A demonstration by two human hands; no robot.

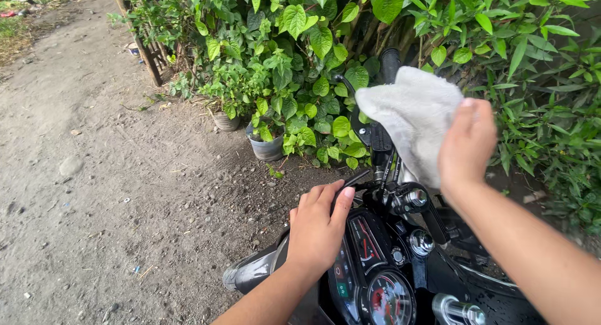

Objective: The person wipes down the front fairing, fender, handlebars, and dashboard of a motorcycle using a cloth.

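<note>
A black motorcycle [400, 275] stands below me, its round gauges and instrument panel [372, 262] facing up. My left hand [318, 228] rests flat on the left edge of the instrument panel, fingers together, holding nothing. My right hand [466, 143] grips a grey cloth [413, 115] and presses it against the right handlebar area, hiding most of the grip; only the black grip end [390, 63] and brake lever [350, 93] show above and left of the cloth.
Dense green leafy plants [300, 43] fill the back and right. Two small pots [266, 148] sit on the ground in front of the motorcycle. A wooden post [141, 46] leans at the back left. Bare gravelly dirt [94, 175] spreads to the left.
</note>
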